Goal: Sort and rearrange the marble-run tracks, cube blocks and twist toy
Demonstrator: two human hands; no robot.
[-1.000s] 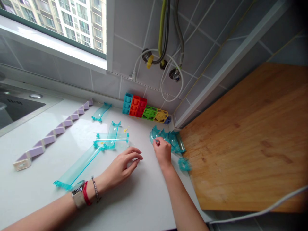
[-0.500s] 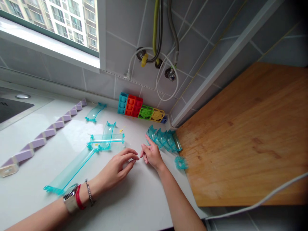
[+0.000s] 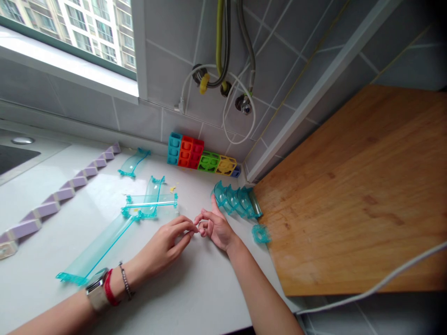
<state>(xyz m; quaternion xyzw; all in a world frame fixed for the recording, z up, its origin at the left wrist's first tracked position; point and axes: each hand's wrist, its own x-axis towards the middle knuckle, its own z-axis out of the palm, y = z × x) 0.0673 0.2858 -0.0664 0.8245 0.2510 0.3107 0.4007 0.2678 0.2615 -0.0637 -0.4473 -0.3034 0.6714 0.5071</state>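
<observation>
My left hand (image 3: 172, 239), with a watch and bracelets at its wrist, is loosely curled over the white counter, and its fingertips meet those of my right hand (image 3: 216, 228). No object shows in either hand. The right palm is turned partly up, with one finger extended towards a row of curved teal pieces (image 3: 237, 200). Left of my hands, a short clear teal track (image 3: 152, 201) crosses another teal piece (image 3: 153, 188). A long teal track (image 3: 99, 246) slants down from them. One more teal piece (image 3: 134, 163) lies farther back.
Colourful cube blocks (image 3: 200, 153) stand against the tiled wall. A lilac zigzag strip (image 3: 59, 195) runs along the left, near the sink (image 3: 16, 158). A round teal piece (image 3: 260, 234) touches the wooden board (image 3: 349, 200) at right. A white cable (image 3: 377, 284) crosses below the board.
My right hand has turned, its palm now more upward and its fingers more spread. My left fingertips now meet it. The whole view has shifted slightly.
</observation>
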